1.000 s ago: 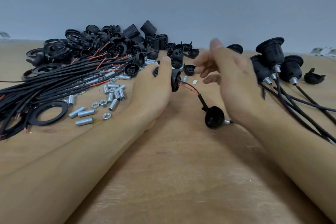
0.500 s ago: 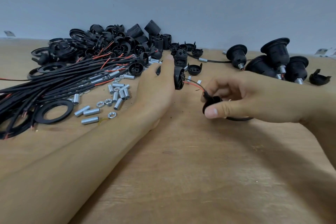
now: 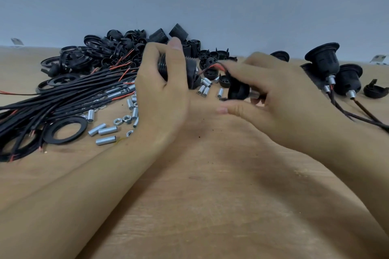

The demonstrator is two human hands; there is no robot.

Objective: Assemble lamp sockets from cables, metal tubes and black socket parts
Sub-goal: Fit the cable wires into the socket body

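Observation:
My left hand point(image 3: 163, 92) grips a black threaded socket body point(image 3: 190, 73) just above the wooden table point(image 3: 210, 195). Red and black wires point(image 3: 212, 67) run from it to a black socket cap point(image 3: 239, 90), which my right hand point(image 3: 271, 92) pinches between thumb and fingers; a metal tube seems to stick out of the cap under my fingers. Both hands are close together at the table's middle. A bundle of black cables point(image 3: 63, 99) lies at the left, with loose metal tubes point(image 3: 105, 130) and nuts point(image 3: 123, 120) beside it.
A heap of black socket parts point(image 3: 117, 52) fills the back left against the grey wall. A flat black ring point(image 3: 64, 130) lies near the cables. Several assembled sockets point(image 3: 324, 61) with cables stand at the back right, next to a loose black piece point(image 3: 375, 90).
My left hand has lifted and closed around the socket body. My right hand picked the cap off the table and brought it up and left toward the socket body.

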